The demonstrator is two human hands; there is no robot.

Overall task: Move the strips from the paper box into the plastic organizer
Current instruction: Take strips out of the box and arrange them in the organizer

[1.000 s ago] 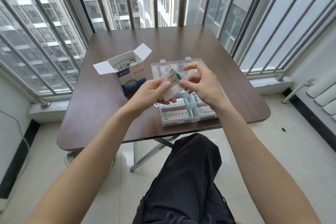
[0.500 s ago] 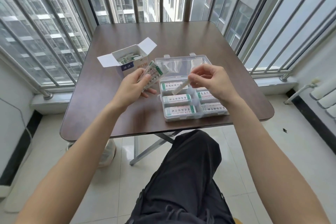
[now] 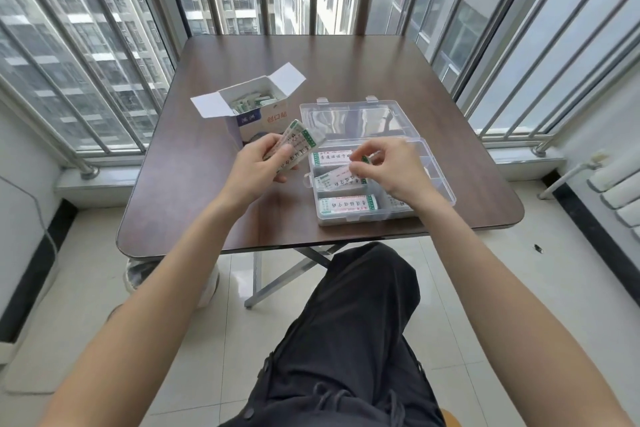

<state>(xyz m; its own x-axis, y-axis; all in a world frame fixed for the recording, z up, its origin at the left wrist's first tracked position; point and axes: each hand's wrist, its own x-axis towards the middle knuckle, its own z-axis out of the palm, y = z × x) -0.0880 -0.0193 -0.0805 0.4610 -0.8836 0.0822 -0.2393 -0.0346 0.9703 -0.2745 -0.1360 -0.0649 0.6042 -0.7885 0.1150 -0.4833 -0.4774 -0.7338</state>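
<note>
An open white and blue paper box [image 3: 258,116] stands on the table's left half, with more strips [image 3: 254,101] inside. To its right lies a clear plastic organizer [image 3: 438,180] with its lid [image 3: 356,120] folded back; white strips with green ends lie in its left compartments [image 3: 348,206]. My left hand [image 3: 258,165] grips a small stack of strips [image 3: 294,146] in front of the box. Over the organizer's middle left compartment, my right hand [image 3: 388,168] pinches a single strip [image 3: 341,177], which lies slanted in that compartment.
The dark brown table [image 3: 214,163] has rounded corners and a folding metal frame. Barred windows close in the far side and both flanks. My dark trouser leg [image 3: 349,333] reaches under the near edge. A radiator [image 3: 620,191] sits at the right wall.
My right hand has lowered the single strip from above the organizer into its middle left compartment. My left hand with the stack has stayed left of the organizer.
</note>
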